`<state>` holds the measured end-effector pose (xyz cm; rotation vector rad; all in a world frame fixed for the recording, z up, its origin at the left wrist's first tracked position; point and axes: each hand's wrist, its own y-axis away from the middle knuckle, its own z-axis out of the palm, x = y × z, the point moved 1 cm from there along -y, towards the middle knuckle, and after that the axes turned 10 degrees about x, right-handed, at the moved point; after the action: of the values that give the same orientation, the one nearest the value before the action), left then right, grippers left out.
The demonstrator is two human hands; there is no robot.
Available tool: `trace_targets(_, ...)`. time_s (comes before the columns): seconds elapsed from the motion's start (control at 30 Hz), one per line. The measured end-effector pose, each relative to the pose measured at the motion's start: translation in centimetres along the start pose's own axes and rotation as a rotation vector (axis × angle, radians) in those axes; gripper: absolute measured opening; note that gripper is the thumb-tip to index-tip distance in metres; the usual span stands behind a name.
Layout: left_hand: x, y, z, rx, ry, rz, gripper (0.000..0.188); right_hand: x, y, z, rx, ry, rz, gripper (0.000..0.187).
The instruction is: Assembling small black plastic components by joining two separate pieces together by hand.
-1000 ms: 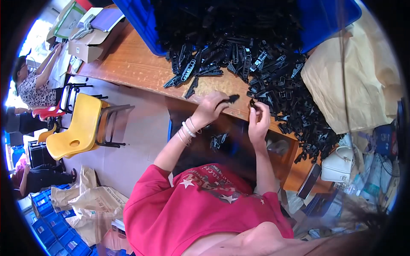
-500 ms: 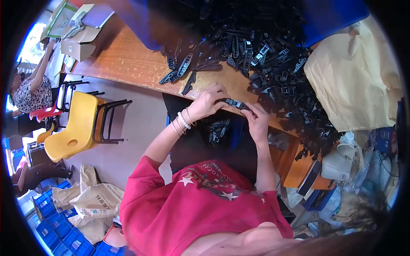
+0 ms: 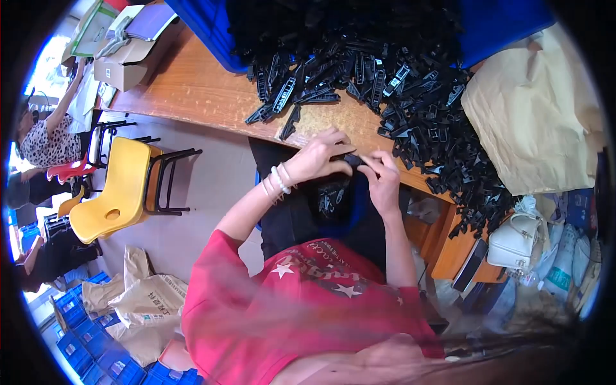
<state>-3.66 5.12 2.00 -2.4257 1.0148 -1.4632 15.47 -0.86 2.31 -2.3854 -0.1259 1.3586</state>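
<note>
On the near side of the worktop, toward its left end, stands a yellow chair. At the worktop's near edge, your left hand and right hand both grip a small black part between them. Loose black parts cover the worktop's right side; a brown paper sack sits at its right end.

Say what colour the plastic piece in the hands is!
Black plastic piece, clearest in the head view.

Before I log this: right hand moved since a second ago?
Yes: judged against the brown paper bag, the right hand has moved left, closer to the left hand.
</note>
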Motion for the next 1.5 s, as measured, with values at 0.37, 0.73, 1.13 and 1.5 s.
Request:
trace_targets(0.37,-0.1,3.3,-3.6,0.466,-0.537,-0.120,0.023,1.4,-3.8,0.7,0.254,0.647,-0.328,0.012)
trace_targets(0.73,0.3,2.9,-3.8,0.408,-0.481,-0.111,0.012,0.3,-2.0,2.9,0.163,-0.116,0.092,0.025)
trace_targets(1.13,0.5,-0.1,-1.3,0.138,-0.480,0.130,0.032,0.3,0.3,1.2,0.242,0.170,-0.013,0.021)
trace_targets(1.5,-0.8,3.5,0.9,0.205,-0.434,0.377,0.025,-0.4,0.0,1.0,0.099,-0.087,0.241,0.023)
